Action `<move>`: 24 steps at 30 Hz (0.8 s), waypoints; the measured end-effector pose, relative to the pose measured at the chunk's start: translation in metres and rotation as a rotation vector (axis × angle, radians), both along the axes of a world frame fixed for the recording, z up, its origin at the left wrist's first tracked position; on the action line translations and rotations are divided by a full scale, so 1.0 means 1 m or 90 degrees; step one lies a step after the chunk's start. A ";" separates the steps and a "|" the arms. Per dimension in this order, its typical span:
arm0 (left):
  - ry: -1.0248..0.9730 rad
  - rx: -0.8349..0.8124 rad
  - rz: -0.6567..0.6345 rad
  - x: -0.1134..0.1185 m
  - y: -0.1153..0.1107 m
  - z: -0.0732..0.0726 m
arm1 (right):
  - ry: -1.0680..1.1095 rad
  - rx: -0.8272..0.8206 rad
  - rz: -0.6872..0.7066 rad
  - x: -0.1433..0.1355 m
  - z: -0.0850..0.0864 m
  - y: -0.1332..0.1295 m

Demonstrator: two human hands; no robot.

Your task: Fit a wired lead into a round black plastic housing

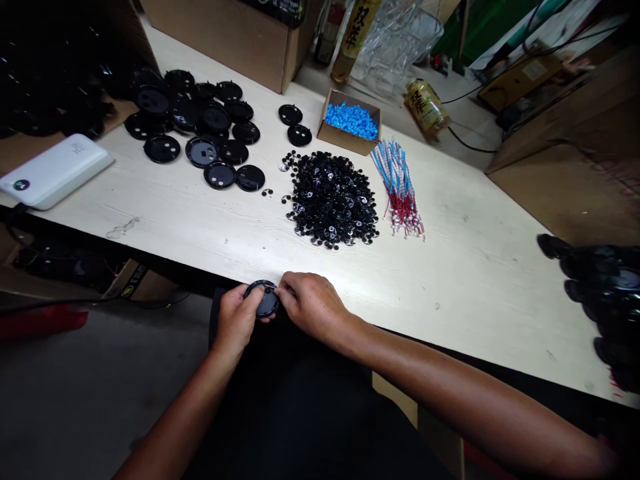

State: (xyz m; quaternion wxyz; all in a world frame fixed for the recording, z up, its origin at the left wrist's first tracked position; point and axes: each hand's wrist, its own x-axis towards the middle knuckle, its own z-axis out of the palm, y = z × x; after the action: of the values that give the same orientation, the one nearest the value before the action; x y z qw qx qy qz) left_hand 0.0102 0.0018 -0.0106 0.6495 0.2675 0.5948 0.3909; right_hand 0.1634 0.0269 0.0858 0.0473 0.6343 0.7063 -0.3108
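A round black disc (267, 305) is held over my lap, just off the table's front edge. My left hand (241, 312) is closed on its left side, thumb across its face and fingers beneath. At the disc's right rim my right hand (309, 300) has its fingers pinched together; anything between the fingertips is too small to make out. Beyond my hands on the table (440, 273) lies a heap of small black parts (334, 199). Several black discs (214, 119) are scattered at the back left. A bundle of blue and red wires (397, 183) lies right of the heap.
A small box (349, 141) of blue pieces stands behind the heap. The white power bank (57, 172) lies at the left edge. Cardboard boxes (235, 43) stand behind, beside bottles (427, 107). More black parts (607, 293) are piled at the far right.
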 end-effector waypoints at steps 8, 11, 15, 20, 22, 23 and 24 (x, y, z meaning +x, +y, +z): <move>0.004 -0.004 0.000 -0.001 0.000 0.001 | -0.025 0.022 0.025 -0.001 0.000 0.000; 0.004 -0.006 0.002 0.000 0.000 0.002 | -0.022 0.013 0.023 -0.001 0.001 0.001; 0.002 -0.005 0.002 0.000 0.000 0.001 | -0.019 0.002 0.007 -0.002 0.001 0.002; -0.008 0.002 0.016 0.001 0.000 0.000 | -0.014 -0.009 0.000 -0.002 0.000 0.006; -0.008 0.002 0.022 0.001 0.001 0.000 | -0.010 -0.008 0.006 -0.003 0.001 0.008; -0.008 0.001 0.025 0.002 0.001 0.000 | -0.010 -0.009 0.009 -0.003 0.001 0.009; -0.008 0.000 0.029 0.002 0.001 0.000 | -0.011 -0.010 0.012 -0.003 0.002 0.010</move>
State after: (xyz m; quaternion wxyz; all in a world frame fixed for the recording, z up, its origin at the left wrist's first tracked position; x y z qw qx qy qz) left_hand 0.0122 0.0029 -0.0102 0.6442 0.2513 0.5969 0.4070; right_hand 0.1605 0.0367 0.0874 0.0613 0.6299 0.7091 -0.3108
